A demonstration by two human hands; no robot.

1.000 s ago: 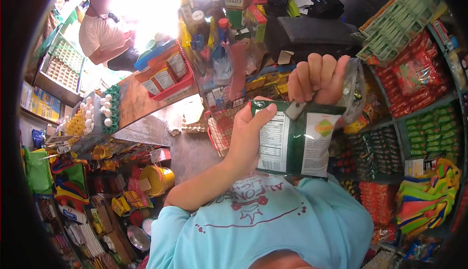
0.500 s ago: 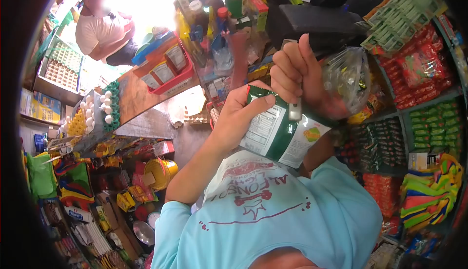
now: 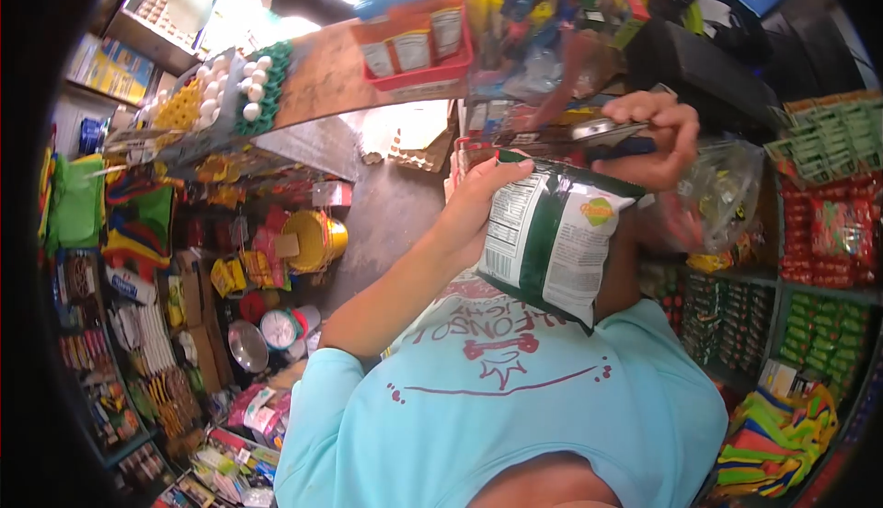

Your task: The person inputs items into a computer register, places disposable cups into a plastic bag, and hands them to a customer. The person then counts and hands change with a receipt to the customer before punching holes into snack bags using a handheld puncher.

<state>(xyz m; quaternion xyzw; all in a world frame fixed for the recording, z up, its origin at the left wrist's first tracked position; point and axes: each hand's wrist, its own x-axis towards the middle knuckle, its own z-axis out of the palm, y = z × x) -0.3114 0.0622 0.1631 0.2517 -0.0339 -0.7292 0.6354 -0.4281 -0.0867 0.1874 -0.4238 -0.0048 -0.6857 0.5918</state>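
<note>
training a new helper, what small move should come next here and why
Probably steady the packet: the left hand grips its upper left side, while the right hand holds a shiny tool near the packet's top edge.

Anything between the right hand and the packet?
Nothing visible blocks the right hand from the packet; the shiny object it holds, blurred, shows above the top edge. The left hand grips the left side.

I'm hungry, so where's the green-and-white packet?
In the head view, the packet is right of centre, in the left hand, partly in front of the blue shirt.
</note>
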